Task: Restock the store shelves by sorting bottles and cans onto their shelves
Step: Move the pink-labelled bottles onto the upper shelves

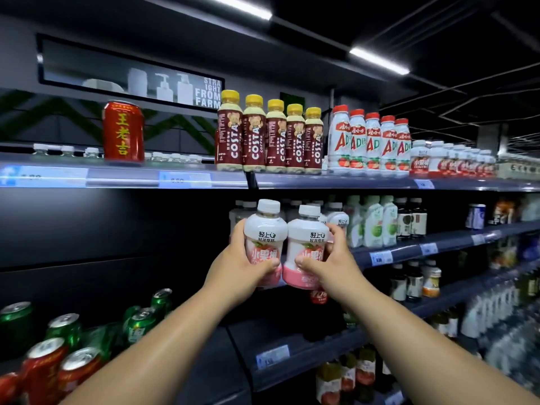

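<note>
Two small white-and-pink bottles with white caps are raised side by side in front of the second shelf point(409, 247). My left hand point(239, 270) grips the left bottle point(264, 229) around its lower body. My right hand point(330, 264) grips the right bottle point(306, 238), thumb across its pink base. Behind them more white-capped bottles point(339, 217) stand on that shelf. Matching pink-label bottles point(438, 162) line the top shelf point(321, 181) at the right.
On the top shelf stand a red can point(123, 133), brown Costa bottles point(268, 135) and white AD bottles point(371, 141). Green cans point(140, 320) and red cans point(58, 366) sit at lower left. Lower shelves at right carry dark and clear bottles point(409, 282).
</note>
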